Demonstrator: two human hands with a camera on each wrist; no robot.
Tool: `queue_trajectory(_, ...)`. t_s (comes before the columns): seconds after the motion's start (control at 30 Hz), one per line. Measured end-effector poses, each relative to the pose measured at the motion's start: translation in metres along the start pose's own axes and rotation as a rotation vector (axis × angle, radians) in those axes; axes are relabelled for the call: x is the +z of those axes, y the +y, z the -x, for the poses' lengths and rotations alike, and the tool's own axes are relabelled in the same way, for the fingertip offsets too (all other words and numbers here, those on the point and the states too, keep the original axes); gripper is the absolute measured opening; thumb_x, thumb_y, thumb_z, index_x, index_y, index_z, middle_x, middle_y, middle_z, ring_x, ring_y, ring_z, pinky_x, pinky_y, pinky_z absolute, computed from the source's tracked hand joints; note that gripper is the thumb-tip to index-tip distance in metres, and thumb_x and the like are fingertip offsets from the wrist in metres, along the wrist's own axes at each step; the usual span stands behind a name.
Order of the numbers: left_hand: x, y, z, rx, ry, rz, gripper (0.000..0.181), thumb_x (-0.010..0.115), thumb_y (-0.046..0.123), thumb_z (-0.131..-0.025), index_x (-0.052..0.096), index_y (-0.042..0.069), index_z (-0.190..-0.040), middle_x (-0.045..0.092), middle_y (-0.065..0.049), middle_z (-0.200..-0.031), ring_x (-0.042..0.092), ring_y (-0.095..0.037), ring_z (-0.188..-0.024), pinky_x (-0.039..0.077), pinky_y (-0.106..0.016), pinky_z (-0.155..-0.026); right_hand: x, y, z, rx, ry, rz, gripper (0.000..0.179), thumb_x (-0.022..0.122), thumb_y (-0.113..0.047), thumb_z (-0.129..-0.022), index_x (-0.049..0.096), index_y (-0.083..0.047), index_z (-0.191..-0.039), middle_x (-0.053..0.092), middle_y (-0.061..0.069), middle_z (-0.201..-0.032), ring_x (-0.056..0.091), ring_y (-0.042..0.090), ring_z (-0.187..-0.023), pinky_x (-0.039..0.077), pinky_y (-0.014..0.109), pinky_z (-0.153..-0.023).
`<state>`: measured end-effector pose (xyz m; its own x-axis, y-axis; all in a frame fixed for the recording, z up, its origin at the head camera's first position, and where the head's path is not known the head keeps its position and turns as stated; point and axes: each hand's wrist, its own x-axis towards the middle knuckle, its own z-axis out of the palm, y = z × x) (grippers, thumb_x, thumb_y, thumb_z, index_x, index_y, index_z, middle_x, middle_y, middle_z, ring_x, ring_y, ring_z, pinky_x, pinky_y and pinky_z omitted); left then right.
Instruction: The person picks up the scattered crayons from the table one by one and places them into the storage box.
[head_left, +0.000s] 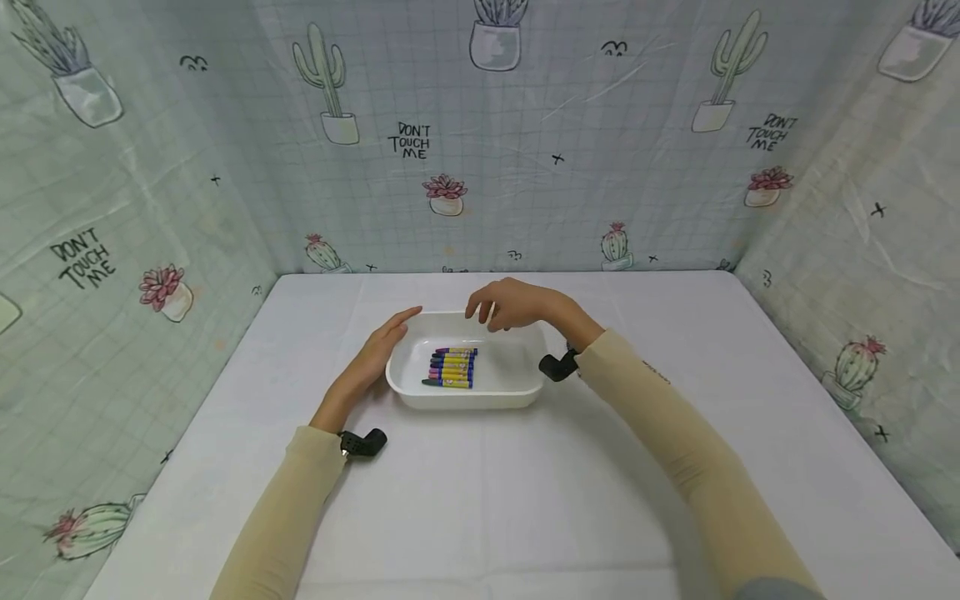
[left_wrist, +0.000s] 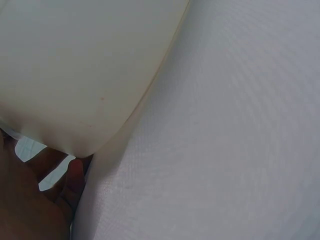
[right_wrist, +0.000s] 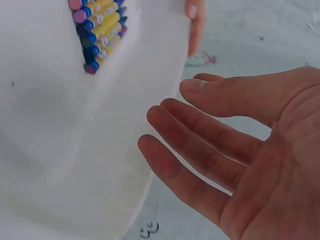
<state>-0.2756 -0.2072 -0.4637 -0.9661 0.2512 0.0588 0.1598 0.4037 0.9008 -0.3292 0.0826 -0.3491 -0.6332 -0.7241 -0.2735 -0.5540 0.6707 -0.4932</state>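
Note:
A white plastic tray stands on the table, with several crayons lying side by side in its left half. They have yellow and blue wrappers; in the right wrist view the crayons show pink and dark ends. My left hand rests along the tray's left side, fingers stretched toward its far left corner. In the left wrist view that hand touches the tray's outer wall. Above the far rim hovers my right hand, fingers loosely bent with nothing between them.
A white cloth covers the table. Cactus-printed curtains stand behind it and along both sides. Each wrist carries a black camera, the left camera and the right camera.

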Motion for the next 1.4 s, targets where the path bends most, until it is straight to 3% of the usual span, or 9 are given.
queue_trajectory(0.33,-0.002,-0.002,0.003,-0.004,0.006,-0.009,0.049,0.028,0.033,-0.114,0.034,0.026,-0.163,0.025,-0.005,-0.172,0.020,-0.034,-0.161,0.016,-0.059,-0.130,-0.008,0.034,0.047,0.019,0.153,-0.093,0.036,0.068,-0.010,-0.098,0.065,-0.011,-0.134,0.069,0.018,-0.129,0.071,0.032,-0.115,0.063,0.043,-0.089)
queue_trajectory(0.6,-0.002,-0.003,0.003,-0.014,-0.004,0.008,0.050,0.028,0.037,-0.114,0.033,0.030,-0.163,0.023,-0.003,-0.173,0.018,-0.033,-0.161,0.014,-0.060,-0.130,0.007,0.066,0.083,0.089,0.265,-0.191,0.037,0.066,-0.009,-0.099,0.064,-0.005,-0.135,0.068,0.025,-0.128,0.071,0.038,-0.110,0.062,0.051,-0.088)
queue_trajectory(0.73,-0.001,-0.001,0.002,-0.024,-0.020,0.027,0.050,0.027,0.034,-0.115,0.030,0.027,-0.164,0.021,-0.004,-0.174,0.017,-0.034,-0.161,0.015,-0.059,-0.130,0.018,0.087,0.095,0.134,0.283,-0.238,0.038,0.064,-0.010,-0.100,0.062,-0.002,-0.137,0.066,0.028,-0.130,0.070,0.039,-0.107,0.062,0.052,-0.088)
queue_trajectory(0.97,-0.002,0.024,0.010,-0.035,-0.045,0.028,0.050,0.028,0.024,-0.114,0.030,0.016,-0.164,0.023,-0.011,-0.173,0.021,-0.036,-0.160,0.018,-0.058,-0.130,0.036,0.112,0.107,0.278,0.292,-0.273,0.039,0.064,-0.008,-0.099,0.061,0.001,-0.137,0.066,0.027,-0.130,0.071,0.035,-0.105,0.064,0.045,-0.086)
queue_trajectory(1.13,-0.002,0.038,0.017,-0.037,-0.047,0.022,0.050,0.030,0.023,-0.114,0.032,0.015,-0.164,0.024,-0.011,-0.172,0.019,-0.036,-0.160,0.017,-0.058,-0.130,0.041,0.120,0.110,0.345,0.282,-0.274,0.040,0.065,-0.008,-0.096,0.063,0.000,-0.135,0.066,0.027,-0.129,0.072,0.031,-0.100,0.064,0.040,-0.081)
queue_trajectory(1.27,-0.001,0.035,0.015,-0.041,-0.045,0.017,0.050,0.029,0.023,-0.114,0.031,0.015,-0.164,0.023,-0.010,-0.173,0.018,-0.036,-0.161,0.015,-0.058,-0.130,0.044,0.125,0.110,0.365,0.279,-0.275,0.041,0.067,-0.009,-0.094,0.064,-0.001,-0.134,0.067,0.026,-0.127,0.072,0.027,-0.097,0.064,0.036,-0.078)
queue_trajectory(1.4,0.000,0.017,0.004,-0.033,-0.036,0.015,0.050,0.028,0.024,-0.114,0.031,0.017,-0.164,0.022,-0.010,-0.173,0.018,-0.036,-0.161,0.015,-0.058,-0.130,0.047,0.127,0.110,0.373,0.276,-0.281,0.041,0.069,-0.008,-0.093,0.064,-0.002,-0.134,0.069,0.025,-0.123,0.071,0.024,-0.090,0.062,0.034,-0.075)
